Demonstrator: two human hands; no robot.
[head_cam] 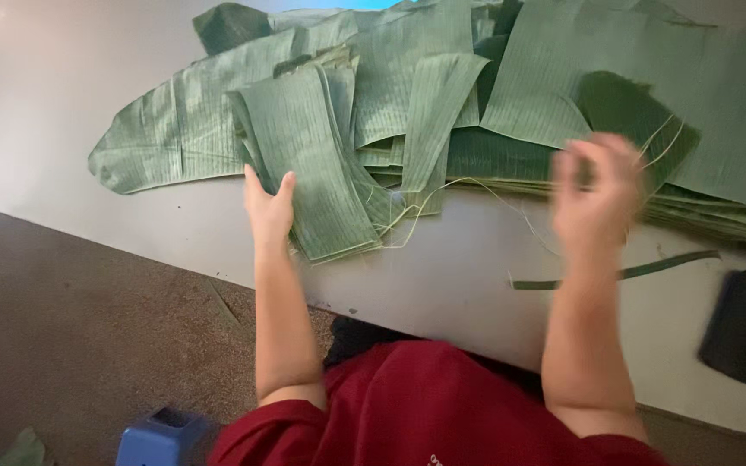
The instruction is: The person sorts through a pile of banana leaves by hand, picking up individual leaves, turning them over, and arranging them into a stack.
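A stack of cut leaf strips (317, 164) is laid on the pale table (442, 276), its edge pressed by the flat, open left hand (269, 207). The blurred right hand (596, 192) is raised nearby; its grip cannot be told.

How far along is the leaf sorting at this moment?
Looks done: a stack of cut rectangular leaf pieces lies at the table edge, with a trimmed strip beside it. In hand: the left hand rests on that stack; the right hand is raised and blurred, with thin fibres trailing near it. Left: large uncut leaves spread behind. A dark flat object lies untouched.
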